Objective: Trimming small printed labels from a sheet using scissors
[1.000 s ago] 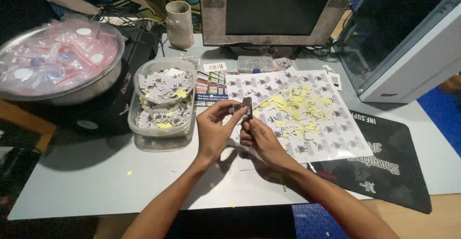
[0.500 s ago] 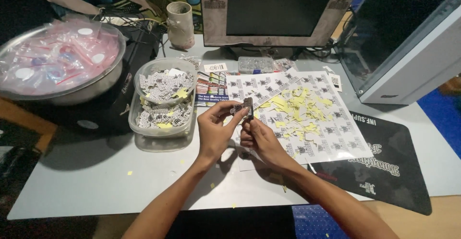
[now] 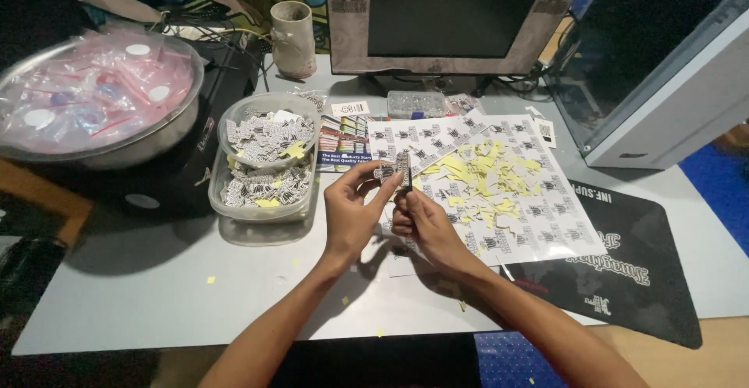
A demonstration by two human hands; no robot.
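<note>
Hands meet over the counter (image 3: 156,279): left hand (image 3: 353,215) and right hand (image 3: 421,220) fingers pinch one small printed sticker (image 3: 392,170), above the sticker sheet (image 3: 515,201), right of the plastic tubs (image 3: 261,171).

Pale grey table (image 3: 156,294) carrying everything, printed sticker sheet (image 3: 499,193) lying under and beyond the hands, black mat (image 3: 640,279) sitting right of them, clear tubs (image 3: 261,193) and steel bowl (image 3: 101,146) standing to their left, yellow scraps (image 3: 211,279) dotting the near edge.
</note>
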